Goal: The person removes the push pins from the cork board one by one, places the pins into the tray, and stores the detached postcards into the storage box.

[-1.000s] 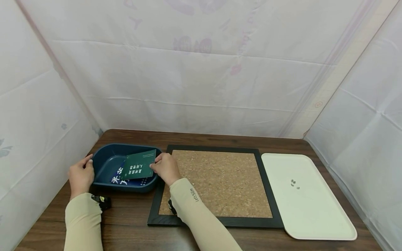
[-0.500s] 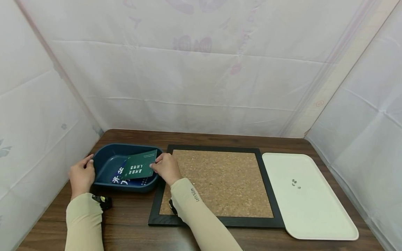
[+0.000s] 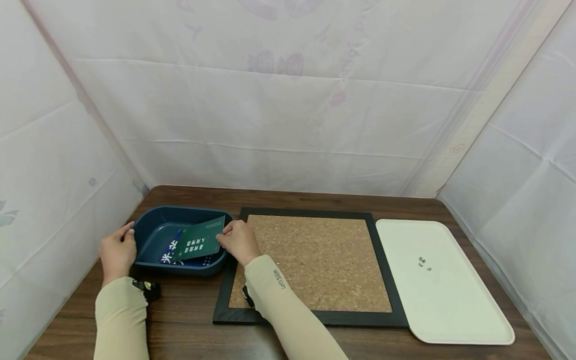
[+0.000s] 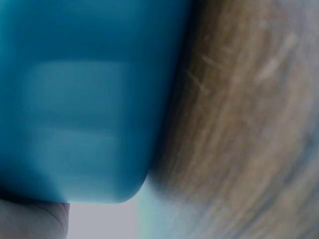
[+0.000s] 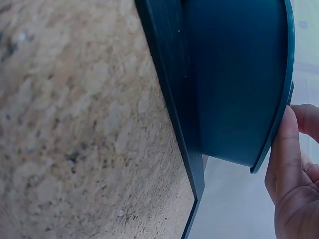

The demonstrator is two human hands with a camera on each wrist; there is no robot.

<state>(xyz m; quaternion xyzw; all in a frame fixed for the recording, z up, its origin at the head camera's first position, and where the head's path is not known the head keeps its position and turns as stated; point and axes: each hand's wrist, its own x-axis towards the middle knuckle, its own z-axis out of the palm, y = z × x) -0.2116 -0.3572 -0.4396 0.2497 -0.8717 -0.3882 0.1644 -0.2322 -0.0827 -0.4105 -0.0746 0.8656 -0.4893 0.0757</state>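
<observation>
My left hand [image 3: 118, 252] grips the left rim of a dark blue plastic basin [image 3: 180, 270], with the thumb on the near side. That basin's wall [image 4: 89, 99] fills much of the left wrist view, where a bit of the hand [image 4: 32, 219] shows. At the basin's right rim, my right hand [image 3: 240, 242] pinches the right edge of a green card [image 3: 199, 239] with white writing. The card slants inside the basin over a blue card [image 3: 167, 256] with white characters, partly hidden beneath it. In the right wrist view the right hand [image 5: 294, 184] is at the basin's rim.
A black-framed cork board [image 3: 315, 260] lies right of the basin, under my right forearm. Farther right is a cream tray [image 3: 454, 305] with several small metallic pieces [image 3: 421, 261]. White sheeting [image 3: 279, 120] hangs behind and at both sides of the wooden table [image 3: 189, 320].
The green card has tilted slightly in my right hand, its lower left corner a little lower. My left hand keeps its grip on the basin.
</observation>
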